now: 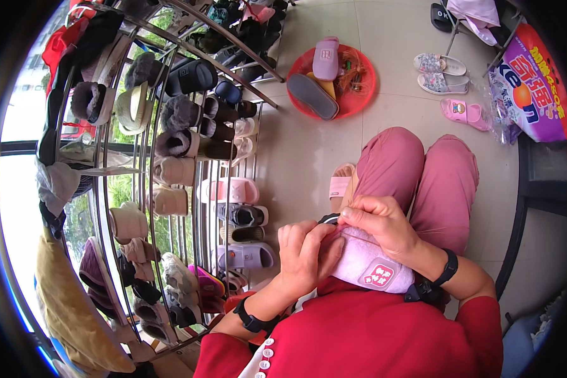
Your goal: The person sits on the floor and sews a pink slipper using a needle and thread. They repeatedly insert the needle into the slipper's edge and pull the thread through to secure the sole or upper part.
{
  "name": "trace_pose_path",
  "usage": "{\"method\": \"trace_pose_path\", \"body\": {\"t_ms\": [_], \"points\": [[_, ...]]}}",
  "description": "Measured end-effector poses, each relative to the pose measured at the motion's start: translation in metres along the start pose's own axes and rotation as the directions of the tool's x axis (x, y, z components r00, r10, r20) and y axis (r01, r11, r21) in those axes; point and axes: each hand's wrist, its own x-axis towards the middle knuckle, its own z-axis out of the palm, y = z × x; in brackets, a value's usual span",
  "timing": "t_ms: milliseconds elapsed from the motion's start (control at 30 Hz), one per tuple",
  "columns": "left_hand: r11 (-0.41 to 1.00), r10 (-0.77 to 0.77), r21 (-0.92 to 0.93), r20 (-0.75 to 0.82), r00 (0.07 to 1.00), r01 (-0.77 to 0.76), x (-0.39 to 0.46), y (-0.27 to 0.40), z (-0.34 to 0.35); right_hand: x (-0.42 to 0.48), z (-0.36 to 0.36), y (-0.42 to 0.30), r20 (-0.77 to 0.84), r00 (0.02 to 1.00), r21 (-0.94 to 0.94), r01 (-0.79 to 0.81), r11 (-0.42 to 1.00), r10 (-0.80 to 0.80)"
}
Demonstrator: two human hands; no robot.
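A lilac fleece slipper upper (359, 257) with a patch bearing writing lies in my lap, between both hands. My left hand (307, 255), at the picture's left, pinches the slipper's edge between thumb and fingers. On the other side, my right hand (378, 222) has thumb and forefinger closed together near that same edge, with thin strands by the fingertips; whether they hold thread or a needle is too small to tell. A dark piece with a pale rim (330, 219) shows just beyond the fingertips. Part of the slipper is hidden under my hands.
On the floor ahead, a red plastic basin (372, 94) holds a lilac slipper (326, 59), a grey sole (312, 96) and loose strands (356, 71). A metal shoe rack (198, 189) full of footwear stands at the left. Shoes (442, 82) and a printed bag (534, 90) are at the right.
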Motion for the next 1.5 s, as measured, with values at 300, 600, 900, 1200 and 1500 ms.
{"method": "trace_pose_path", "body": {"t_ms": [300, 600, 900, 1200, 1500], "points": [[0.998, -0.030, -0.046, 0.052, 0.998, 0.033, 0.005, 0.003, -0.003, -0.003, -0.002, 0.000, 0.047, 0.995, -0.116, 0.098, 0.988, -0.093], [0.907, -0.220, -0.329, 0.165, 0.961, 0.264, 0.011, -0.007, 0.003, 0.001, -0.005, -0.015, 0.067, 0.976, -0.482, 0.214, 0.850, -0.208], [0.871, -0.276, -0.360, 0.203, 0.940, 0.333, 0.011, -0.007, 0.002, -0.030, -0.012, -0.008, 0.285, 0.920, -0.932, 0.332, 0.149, -0.269], [0.861, -0.307, -0.354, 0.212, 0.928, 0.366, 0.011, -0.011, -0.001, -0.003, -0.021, -0.043, 0.246, 0.952, -0.338, 0.262, 0.904, -0.184], [0.766, -0.412, -0.416, 0.268, 0.871, 0.490, 0.009, -0.011, 0.002, -0.152, -0.131, -0.065, -0.254, 0.868, 0.036, 0.450, 0.892, -0.428]]}}
